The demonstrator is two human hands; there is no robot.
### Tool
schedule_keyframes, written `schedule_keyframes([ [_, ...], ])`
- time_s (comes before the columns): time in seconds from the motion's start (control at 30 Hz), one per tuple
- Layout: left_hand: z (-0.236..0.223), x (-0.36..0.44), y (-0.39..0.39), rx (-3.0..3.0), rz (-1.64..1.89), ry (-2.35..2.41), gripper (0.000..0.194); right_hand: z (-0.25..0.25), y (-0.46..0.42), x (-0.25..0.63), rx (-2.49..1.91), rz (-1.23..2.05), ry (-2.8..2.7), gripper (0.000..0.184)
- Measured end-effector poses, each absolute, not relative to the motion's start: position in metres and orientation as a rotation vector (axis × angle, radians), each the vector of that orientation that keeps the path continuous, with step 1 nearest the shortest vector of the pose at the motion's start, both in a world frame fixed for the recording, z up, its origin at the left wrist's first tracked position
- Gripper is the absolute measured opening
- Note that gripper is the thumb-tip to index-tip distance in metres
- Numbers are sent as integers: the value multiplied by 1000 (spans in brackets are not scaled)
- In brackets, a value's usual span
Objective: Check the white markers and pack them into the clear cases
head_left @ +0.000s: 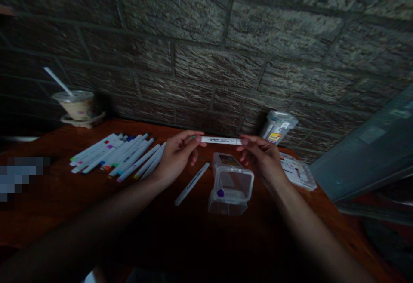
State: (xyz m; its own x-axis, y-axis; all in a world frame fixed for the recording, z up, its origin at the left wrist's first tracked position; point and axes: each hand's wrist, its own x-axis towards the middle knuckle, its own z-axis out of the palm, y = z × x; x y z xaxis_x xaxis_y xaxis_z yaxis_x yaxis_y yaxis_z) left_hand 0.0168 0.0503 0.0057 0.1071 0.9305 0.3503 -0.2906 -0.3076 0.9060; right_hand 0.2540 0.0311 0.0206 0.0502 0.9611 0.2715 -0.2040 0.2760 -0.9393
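A white marker point(221, 139) is held level above the table, one end in each hand. My left hand point(179, 154) pinches its left end, where a bit of green shows. At the right end, the fingers of my right hand point(260, 156) are closed on it. Below lies a single white marker point(192, 183), slanted on the wood. Beside that, a clear plastic case point(230, 205) lies open with a purple-ended marker point(220, 193) inside. To the left of my left hand, several white markers point(129, 156) with coloured ends lie in a loose spread.
A lidded cup point(77, 106) with a straw stands in a holder at the back left of the wooden table point(155, 227). Behind my right hand is an upright clear container point(278, 126); a printed flat pack point(298, 171) lies beside it. A brick wall point(200, 68) borders the table's back.
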Motion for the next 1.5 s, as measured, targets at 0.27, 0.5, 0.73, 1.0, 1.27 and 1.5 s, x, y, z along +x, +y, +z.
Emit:
schedule_keyframes([
  [0.27, 8, 14, 48, 1166, 1433, 653, 31, 23, 31, 255, -805, 1203, -1121, 24],
  [0.5, 8, 14, 50, 1120, 1436, 625, 31, 23, 32, 259, -791, 1251, -1130, 27],
  [0.73, 11, 12, 49, 1082, 1415, 624, 29, 21, 32, 261, -794, 1271, -1140, 27],
  [1.0, 9, 14, 49, 1041, 1392, 614, 28, 19, 35, 260, -807, 1250, -1131, 32],
  [1.27, 10, 18, 44, 1131, 1358, 625, 30, 13, 39, 260, -889, 1049, -1176, 27],
  [1.5, 10, 18, 45, 1164, 1366, 583, 26, 16, 36, 258, -920, 1038, -1195, 27],
])
